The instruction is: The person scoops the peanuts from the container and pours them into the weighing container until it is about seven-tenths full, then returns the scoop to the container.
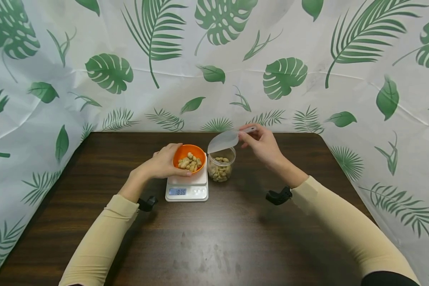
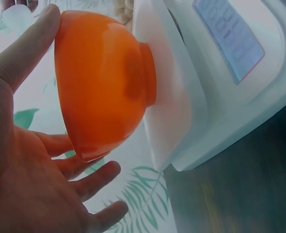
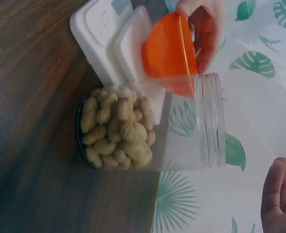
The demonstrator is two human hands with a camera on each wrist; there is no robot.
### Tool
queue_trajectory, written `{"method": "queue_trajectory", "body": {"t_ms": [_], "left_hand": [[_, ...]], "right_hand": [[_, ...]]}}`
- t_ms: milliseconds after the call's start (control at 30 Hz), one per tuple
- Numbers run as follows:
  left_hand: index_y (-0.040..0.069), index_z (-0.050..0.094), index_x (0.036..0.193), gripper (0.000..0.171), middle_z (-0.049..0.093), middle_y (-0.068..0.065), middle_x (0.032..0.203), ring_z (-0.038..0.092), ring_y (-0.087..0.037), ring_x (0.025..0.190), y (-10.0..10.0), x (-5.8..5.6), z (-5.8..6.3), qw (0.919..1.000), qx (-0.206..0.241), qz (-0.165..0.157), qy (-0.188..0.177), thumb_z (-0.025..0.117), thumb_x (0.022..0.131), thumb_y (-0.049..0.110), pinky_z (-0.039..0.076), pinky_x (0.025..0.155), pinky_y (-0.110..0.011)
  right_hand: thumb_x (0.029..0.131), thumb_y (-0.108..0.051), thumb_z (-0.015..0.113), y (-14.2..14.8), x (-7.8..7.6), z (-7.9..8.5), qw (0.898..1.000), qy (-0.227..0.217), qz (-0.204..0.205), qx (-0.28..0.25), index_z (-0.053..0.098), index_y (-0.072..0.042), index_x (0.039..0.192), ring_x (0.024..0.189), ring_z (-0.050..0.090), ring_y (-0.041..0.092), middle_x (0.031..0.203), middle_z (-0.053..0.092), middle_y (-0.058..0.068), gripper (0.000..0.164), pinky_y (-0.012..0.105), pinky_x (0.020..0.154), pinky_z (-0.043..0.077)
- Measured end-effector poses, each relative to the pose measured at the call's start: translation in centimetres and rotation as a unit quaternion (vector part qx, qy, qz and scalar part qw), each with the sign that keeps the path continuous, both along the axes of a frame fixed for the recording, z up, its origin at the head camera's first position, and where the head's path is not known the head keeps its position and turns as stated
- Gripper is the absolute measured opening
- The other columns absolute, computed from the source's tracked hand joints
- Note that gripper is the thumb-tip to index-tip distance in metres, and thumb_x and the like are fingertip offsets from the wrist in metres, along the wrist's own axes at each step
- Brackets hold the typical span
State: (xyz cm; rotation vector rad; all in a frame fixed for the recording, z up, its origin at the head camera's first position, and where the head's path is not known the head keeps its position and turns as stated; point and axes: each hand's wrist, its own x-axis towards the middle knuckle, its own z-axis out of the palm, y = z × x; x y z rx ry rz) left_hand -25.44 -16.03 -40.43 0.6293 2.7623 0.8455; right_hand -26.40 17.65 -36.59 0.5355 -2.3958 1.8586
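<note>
An orange bowl (image 1: 197,150) with unshelled peanuts (image 1: 190,162) in it sits on a white digital scale (image 1: 200,182). My left hand (image 1: 163,161) holds the bowl by its sides, thumb near the rim and fingers across from it. Just right of the scale stands a clear jar (image 3: 181,131), partly filled with peanuts (image 3: 121,133). My right hand (image 1: 262,146) pinches the handle of a translucent white scoop (image 1: 222,141). The scoop's blade is above the jar's open mouth, tilted down to the left; no peanuts show on it.
The scale's lit display (image 1: 177,192) shows digits, facing me. A dark wooden table (image 1: 214,238) lies beneath everything. Behind it hangs a white leaf-print sheet (image 1: 186,87). The jar stands close against the scale's right edge.
</note>
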Motion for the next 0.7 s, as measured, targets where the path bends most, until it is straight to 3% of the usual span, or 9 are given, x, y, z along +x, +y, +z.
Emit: {"method": "queue_trajectory", "body": {"t_ms": [167,467,700], "left_hand": [[-0.003,0.029,0.158,0.106,0.034,-0.022,0.158,0.034,-0.040,0.142,0.2,0.1,0.1,1.0000,-0.002,0.004,0.002,0.080,0.084,0.053,0.024,0.108,-0.069],[0.003,0.035,0.157,0.096,0.035,-0.016,0.159,0.032,-0.036,0.144,1.3,0.0,0.7,0.9994,0.012,-0.001,0.031,0.078,0.087,0.053,0.017,0.113,-0.067],[0.001,0.043,0.151,0.081,0.046,-0.014,0.152,0.043,-0.034,0.138,2.9,-0.2,0.5,0.9958,0.052,-0.012,0.074,0.078,0.091,0.043,0.012,0.116,-0.063]], "right_hand": [[0.104,-0.019,0.064,0.5,0.1,0.4,1.000,0.003,-0.003,0.002,0.060,0.008,0.126,0.084,0.064,0.026,0.107,0.066,0.019,0.035,0.038,0.079,0.056],[0.105,-0.017,0.062,0.9,0.0,0.6,1.000,0.002,0.007,0.022,0.057,0.010,0.127,0.086,0.064,0.021,0.110,0.064,0.018,0.035,0.028,0.076,0.056],[0.106,-0.019,0.061,1.2,0.0,0.7,0.997,0.014,0.010,0.077,0.060,0.003,0.125,0.084,0.063,0.035,0.111,0.062,0.017,0.029,0.029,0.075,0.053]]}}
